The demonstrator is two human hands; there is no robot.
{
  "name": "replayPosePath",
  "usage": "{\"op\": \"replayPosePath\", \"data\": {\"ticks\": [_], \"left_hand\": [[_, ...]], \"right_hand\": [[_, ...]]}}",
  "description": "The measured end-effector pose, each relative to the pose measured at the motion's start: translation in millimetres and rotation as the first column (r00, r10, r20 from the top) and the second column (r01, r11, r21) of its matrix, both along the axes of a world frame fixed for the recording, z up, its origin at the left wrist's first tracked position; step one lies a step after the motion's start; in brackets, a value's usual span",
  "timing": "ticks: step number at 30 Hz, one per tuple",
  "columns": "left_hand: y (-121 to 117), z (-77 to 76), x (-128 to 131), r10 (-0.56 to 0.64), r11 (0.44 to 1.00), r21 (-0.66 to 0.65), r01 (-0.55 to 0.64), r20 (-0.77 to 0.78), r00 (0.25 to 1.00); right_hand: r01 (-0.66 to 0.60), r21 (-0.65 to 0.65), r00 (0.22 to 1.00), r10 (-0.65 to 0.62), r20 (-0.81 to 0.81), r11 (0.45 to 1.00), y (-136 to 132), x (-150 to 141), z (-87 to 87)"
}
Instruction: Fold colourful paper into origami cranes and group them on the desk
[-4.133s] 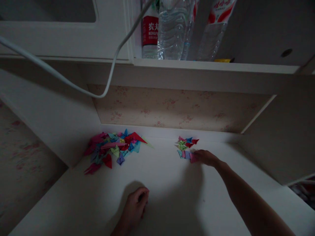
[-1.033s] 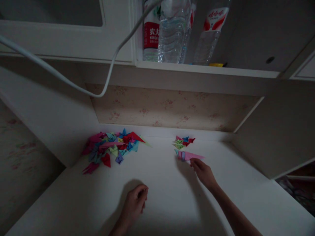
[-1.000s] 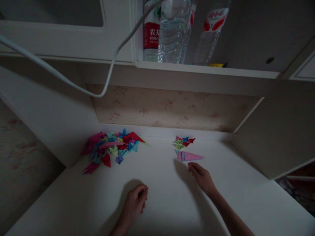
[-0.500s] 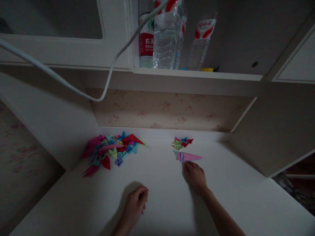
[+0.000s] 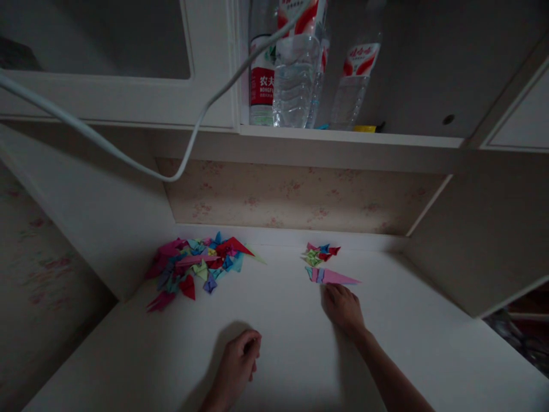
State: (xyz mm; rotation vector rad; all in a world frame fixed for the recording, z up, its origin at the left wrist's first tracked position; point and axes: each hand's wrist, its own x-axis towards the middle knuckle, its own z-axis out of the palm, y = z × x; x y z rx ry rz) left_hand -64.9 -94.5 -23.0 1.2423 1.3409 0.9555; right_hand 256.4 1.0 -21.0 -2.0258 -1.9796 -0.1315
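A big heap of folded coloured paper pieces (image 5: 195, 264) lies at the back left of the white desk (image 5: 291, 355). A small cluster of folded pieces (image 5: 319, 254) sits at the back middle, with a long pink paper triangle (image 5: 337, 277) just in front of it. My right hand (image 5: 343, 306) lies flat on the desk, fingers stretched out, a little short of the pink triangle and not touching it. My left hand (image 5: 240, 360) rests near the front in a loose fist; what is inside it, if anything, is hidden.
A shelf above the desk holds plastic water bottles (image 5: 295, 74). A white cable (image 5: 128, 160) hangs across the upper left. Cabinet panels close in both sides of the desk. Floral wallpaper (image 5: 295, 197) backs it.
My right hand has drawn back from the pink triangle, which now lies free on the desk, and has settled flat. The camera has tilted up slightly. My left hand has stayed put.
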Motion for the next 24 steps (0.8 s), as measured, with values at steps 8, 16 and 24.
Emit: {"op": "replayPosePath", "data": {"ticks": [8, 16, 24], "left_hand": [[-1.3, -1.4, 0.6, -0.019, 1.000, 0.016, 0.019, -0.003, 1.000], [-4.2, 8.0, -1.0, -0.039, 0.991, 0.124, 0.055, -0.124, 0.991], [-7.7, 15.0, 0.8, -0.043, 0.965, 0.244, 0.099, -0.224, 0.974]], "right_hand": [[-0.225, 0.089, 0.911, 0.242, -0.333, 0.970, -46.6, -63.0, 6.6], [-0.541, 0.023, 0.561, 0.380, -0.735, 0.841, -117.9, -174.8, 16.0], [-0.538, 0.042, 0.639, 0.440, -0.632, 0.842, -125.2, -180.4, -5.0]]}}
